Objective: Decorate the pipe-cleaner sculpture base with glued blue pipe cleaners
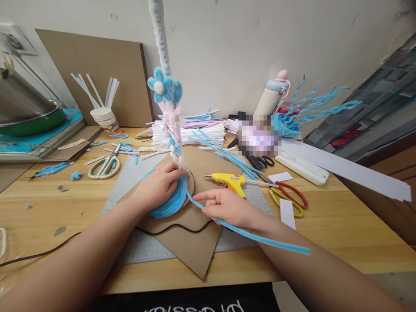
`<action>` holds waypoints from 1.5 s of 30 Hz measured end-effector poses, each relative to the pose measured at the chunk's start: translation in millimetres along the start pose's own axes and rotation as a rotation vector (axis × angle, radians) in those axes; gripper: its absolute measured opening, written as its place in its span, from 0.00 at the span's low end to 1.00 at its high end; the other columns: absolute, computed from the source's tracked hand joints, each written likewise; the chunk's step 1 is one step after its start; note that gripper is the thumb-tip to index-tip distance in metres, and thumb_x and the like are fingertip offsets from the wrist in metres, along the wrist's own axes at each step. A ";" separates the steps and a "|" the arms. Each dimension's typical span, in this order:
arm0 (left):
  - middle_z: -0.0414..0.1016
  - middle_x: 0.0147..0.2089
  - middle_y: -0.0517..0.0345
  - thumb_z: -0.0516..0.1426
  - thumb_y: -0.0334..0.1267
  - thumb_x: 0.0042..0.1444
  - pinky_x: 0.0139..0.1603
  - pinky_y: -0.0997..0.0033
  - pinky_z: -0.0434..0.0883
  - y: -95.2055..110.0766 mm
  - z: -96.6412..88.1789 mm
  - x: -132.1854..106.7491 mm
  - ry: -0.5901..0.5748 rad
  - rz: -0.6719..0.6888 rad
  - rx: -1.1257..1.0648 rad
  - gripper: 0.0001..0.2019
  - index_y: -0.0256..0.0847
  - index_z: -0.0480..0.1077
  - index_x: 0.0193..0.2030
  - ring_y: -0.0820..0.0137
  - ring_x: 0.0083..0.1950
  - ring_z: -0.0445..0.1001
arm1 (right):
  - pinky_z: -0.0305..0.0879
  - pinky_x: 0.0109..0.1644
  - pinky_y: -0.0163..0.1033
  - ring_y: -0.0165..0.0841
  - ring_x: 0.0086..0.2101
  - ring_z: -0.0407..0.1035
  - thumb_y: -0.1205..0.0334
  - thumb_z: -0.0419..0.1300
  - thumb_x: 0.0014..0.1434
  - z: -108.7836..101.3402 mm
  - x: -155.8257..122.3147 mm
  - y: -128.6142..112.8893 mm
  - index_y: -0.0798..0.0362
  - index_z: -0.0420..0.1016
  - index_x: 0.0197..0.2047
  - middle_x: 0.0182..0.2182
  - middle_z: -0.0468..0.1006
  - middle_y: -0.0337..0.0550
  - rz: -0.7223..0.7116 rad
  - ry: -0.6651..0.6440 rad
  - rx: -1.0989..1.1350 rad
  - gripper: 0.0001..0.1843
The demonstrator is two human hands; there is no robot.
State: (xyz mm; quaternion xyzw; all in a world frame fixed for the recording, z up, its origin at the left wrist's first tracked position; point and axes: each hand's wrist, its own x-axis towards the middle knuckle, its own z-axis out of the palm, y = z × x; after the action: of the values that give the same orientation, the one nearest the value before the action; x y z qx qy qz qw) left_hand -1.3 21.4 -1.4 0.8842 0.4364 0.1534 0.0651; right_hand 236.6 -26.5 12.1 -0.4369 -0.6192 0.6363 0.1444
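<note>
My left hand (160,184) lies over a round cardboard base (191,182), its fingers bent and pressed onto it near the foot of an upright stem. Rows of blue pipe cleaner (169,208) cover part of that base. White fuzzy pipe cleaner wraps the stem (160,39), which carries blue flowers (159,86) and pale pink ones (172,115). Between the fingers of my right hand (227,208) runs a loose blue pipe cleaner (266,238); one end meets the base and the other trails right over my forearm. My right index finger points toward the base.
A yellow glue gun (227,178) lies just beyond my right hand, near red-and-yellow scissors (292,197). Pale-handled scissors (104,167) lie left. Behind are bundled pipe cleaners (188,132) and a paper cup (104,120) of sticks. A black cord (175,227) crosses the cardboard sheet (195,251).
</note>
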 end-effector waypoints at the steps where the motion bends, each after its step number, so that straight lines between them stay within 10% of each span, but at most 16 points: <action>1: 0.68 0.54 0.51 0.45 0.32 0.62 0.57 0.58 0.67 1.3 -4.1 -1.3 0.007 0.004 -0.038 0.20 0.44 0.66 0.59 0.62 0.56 0.67 | 0.46 0.24 0.33 0.24 0.19 0.52 0.68 0.55 0.53 -4.1 -1.8 -1.1 0.55 0.70 0.58 0.16 0.58 0.27 0.002 0.009 -0.008 0.27; 4: 0.70 0.54 0.51 0.49 0.35 0.60 0.56 0.57 0.67 17.9 -17.2 -7.5 0.091 -0.054 -0.173 0.17 0.43 0.69 0.54 0.61 0.55 0.68 | 0.46 0.24 0.32 0.24 0.18 0.51 0.68 0.54 0.53 -14.6 -4.8 -2.4 0.55 0.69 0.57 0.16 0.59 0.26 -0.015 0.007 0.001 0.26; 7: 0.72 0.33 0.58 0.55 0.40 0.56 0.30 0.73 0.70 53.5 -21.3 -15.9 0.152 -0.451 -0.629 0.07 0.41 0.71 0.38 0.72 0.30 0.69 | 0.46 0.23 0.32 0.24 0.18 0.53 0.67 0.55 0.52 -17.9 -6.1 -2.8 0.54 0.66 0.52 0.16 0.60 0.25 -0.033 0.054 0.060 0.22; 11: 0.70 0.32 0.58 0.57 0.39 0.57 0.13 0.84 0.53 100.9 -9.9 -22.4 -0.184 -0.940 -1.571 0.07 0.37 0.69 0.38 0.81 0.20 0.62 | 0.47 0.23 0.31 0.24 0.18 0.53 0.66 0.55 0.51 -8.6 -9.4 -6.6 0.51 0.61 0.42 0.16 0.60 0.24 -0.032 0.148 0.124 0.14; 16: 0.67 0.32 0.58 0.53 0.29 0.62 0.13 0.89 0.53 115.9 1.7 -17.3 0.102 -1.174 -1.924 0.06 0.31 0.69 0.36 0.85 0.22 0.62 | 0.45 0.24 0.31 0.24 0.19 0.49 0.68 0.56 0.50 8.2 -13.2 -9.4 0.50 0.58 0.36 0.16 0.59 0.23 -0.061 0.168 0.116 0.10; 27: 0.67 0.28 0.61 0.55 0.31 0.61 0.11 0.90 0.49 114.3 1.8 -19.7 0.192 -1.060 -1.932 0.05 0.34 0.67 0.34 0.85 0.19 0.61 | 0.52 0.25 0.31 0.24 0.21 0.57 0.63 0.57 0.57 17.8 -16.1 -7.8 0.50 0.60 0.34 0.20 0.63 0.28 -0.119 0.134 -0.023 0.06; 31: 0.74 0.29 0.61 0.57 0.36 0.58 0.12 0.88 0.46 100.8 -12.7 -23.4 0.169 -0.893 -1.783 0.06 0.36 0.65 0.33 0.88 0.13 0.54 | 0.56 0.29 0.34 0.29 0.26 0.64 0.52 0.54 0.62 -18.9 -37.7 -11.8 0.50 0.68 0.32 0.25 0.70 0.35 -0.153 0.412 -0.415 0.12; 36: 0.75 0.24 0.59 0.58 0.38 0.55 0.11 0.85 0.41 79.5 -25.0 -25.9 -0.184 -0.773 -1.587 0.08 0.37 0.65 0.33 0.87 0.10 0.52 | 0.60 0.36 0.41 0.43 0.38 0.71 0.58 0.55 0.59 -101.4 -75.8 41.3 0.51 0.76 0.36 0.36 0.77 0.49 0.154 0.843 -0.922 0.11; 40: 0.77 0.25 0.58 0.57 0.40 0.56 0.12 0.84 0.42 77.3 -19.3 -23.4 -0.184 -0.712 -1.459 0.08 0.38 0.64 0.33 0.86 0.10 0.53 | 0.60 0.32 0.41 0.44 0.34 0.71 0.55 0.59 0.55 -137.2 -85.2 90.6 0.54 0.76 0.33 0.33 0.77 0.53 0.409 0.758 -0.991 0.11; 45: 0.77 0.27 0.58 0.58 0.41 0.56 0.14 0.83 0.45 84.7 -12.0 -21.7 -0.184 -0.682 -1.477 0.09 0.37 0.64 0.34 0.86 0.11 0.55 | 0.56 0.28 0.37 0.35 0.26 0.69 0.60 0.59 0.51 -133.6 -79.7 86.4 0.52 0.71 0.33 0.27 0.76 0.43 0.450 0.654 -0.931 0.06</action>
State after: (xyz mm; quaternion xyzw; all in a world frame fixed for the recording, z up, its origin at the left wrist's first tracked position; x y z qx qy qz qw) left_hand 46.0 -47.8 26.4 0.4409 0.4607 0.3001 0.7094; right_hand 411.6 -12.4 -17.0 -0.7470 -0.6483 0.1465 -0.0170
